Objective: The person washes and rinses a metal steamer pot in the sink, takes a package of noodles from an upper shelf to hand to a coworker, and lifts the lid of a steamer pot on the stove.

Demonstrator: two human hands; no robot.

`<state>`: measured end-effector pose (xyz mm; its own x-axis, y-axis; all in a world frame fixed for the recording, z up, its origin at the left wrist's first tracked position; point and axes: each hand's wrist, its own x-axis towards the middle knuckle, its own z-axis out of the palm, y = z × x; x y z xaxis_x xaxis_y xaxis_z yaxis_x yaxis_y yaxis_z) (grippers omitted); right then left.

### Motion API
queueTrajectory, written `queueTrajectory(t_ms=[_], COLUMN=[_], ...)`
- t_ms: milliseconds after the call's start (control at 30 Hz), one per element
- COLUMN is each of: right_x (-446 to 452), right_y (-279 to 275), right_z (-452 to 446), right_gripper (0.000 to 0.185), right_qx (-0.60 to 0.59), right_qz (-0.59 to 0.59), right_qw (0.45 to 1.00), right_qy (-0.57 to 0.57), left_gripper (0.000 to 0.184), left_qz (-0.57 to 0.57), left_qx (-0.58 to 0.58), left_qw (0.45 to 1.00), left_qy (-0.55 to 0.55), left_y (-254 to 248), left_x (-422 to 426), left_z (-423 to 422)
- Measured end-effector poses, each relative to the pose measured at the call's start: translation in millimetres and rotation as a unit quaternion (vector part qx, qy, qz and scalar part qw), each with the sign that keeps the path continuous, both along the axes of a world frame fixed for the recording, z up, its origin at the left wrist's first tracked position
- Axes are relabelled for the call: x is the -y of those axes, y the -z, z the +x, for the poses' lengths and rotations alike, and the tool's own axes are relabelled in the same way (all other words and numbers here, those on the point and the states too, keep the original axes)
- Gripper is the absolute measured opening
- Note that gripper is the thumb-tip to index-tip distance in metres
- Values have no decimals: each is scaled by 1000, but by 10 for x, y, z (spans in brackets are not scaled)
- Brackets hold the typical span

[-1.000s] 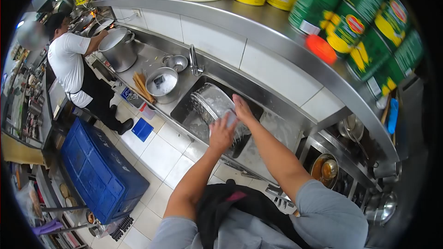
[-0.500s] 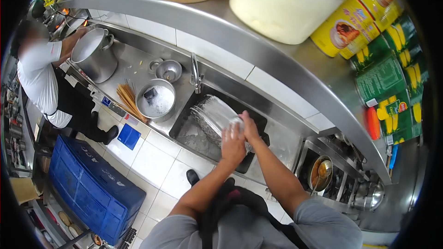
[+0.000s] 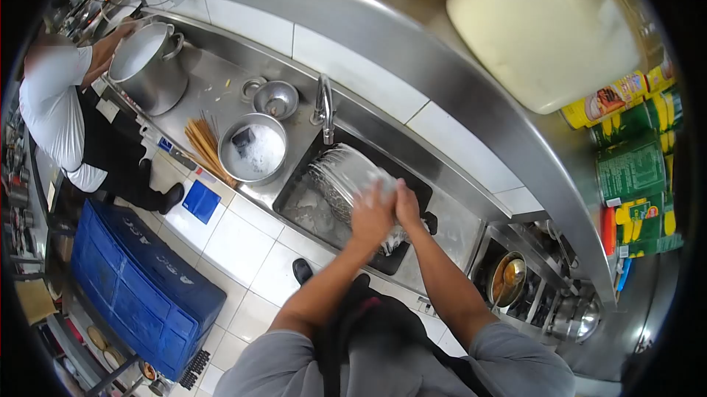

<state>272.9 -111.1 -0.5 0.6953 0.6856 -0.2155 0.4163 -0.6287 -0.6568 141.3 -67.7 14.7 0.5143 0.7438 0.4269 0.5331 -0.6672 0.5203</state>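
Observation:
Below me, a large, rounded vessel coated in white suds (image 3: 343, 169) lies tilted in the dark sink basin (image 3: 294, 209). Its exact kind is hard to make out under the foam. My left hand (image 3: 373, 214) is over the vessel's soapy surface, its fingers smeared by motion and foam. Close beside it, my right hand (image 3: 407, 205) has its fingers curled closed near the vessel's right side; what they hold is hidden. A metal tap (image 3: 324, 106) stands behind the basin.
Left of the sink are a pot of suds (image 3: 252, 148), a small metal bowl (image 3: 274, 99) and wooden sticks (image 3: 202, 143). A co-worker (image 3: 62, 106) stands by a tall stockpot (image 3: 149, 69). A shelf (image 3: 412, 40) overhangs; right is a pan (image 3: 507, 279) on the stove.
My left hand has shifted slightly and blurred more over the suds. My right hand has moved a little to the right, its fingers now curled lower. The whole view has shifted slightly.

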Motion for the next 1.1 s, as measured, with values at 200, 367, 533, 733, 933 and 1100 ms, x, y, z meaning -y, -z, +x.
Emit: queueTrajectory(t_ms=[200, 367, 533, 733, 933, 1100], right_x=[56, -508, -974, -672, -499, 39], right_y=[135, -285, -390, -647, -1081, -1164], right_z=[-84, -302, -558, -558, -380, 0], right_gripper=[59, 52, 57, 64, 64, 70], right_qx=[-30, 138, 238, 226, 197, 148], right_qz=[177, -75, -99, -95, -55, -17], right_qw=[980, 983, 959, 961, 976, 988], right_qy=[-84, -95, -114, -128, -67, -29], left_gripper=[31, 38, 41, 60, 71, 62], left_qz=[-95, -318, -129, -224, -197, -215], left_qx=[81, 21, 131, 265, 319, 338], left_qw=[988, 942, 977, 906, 923, 887], left_qy=[-93, -109, -110, -243, -88, -229], left_y=[220, 575, 132, 704, -52, 344], left_x=[-541, -1441, -55, -619, 473, -140], left_z=[-439, -537, -571, -1075, -666, -689])
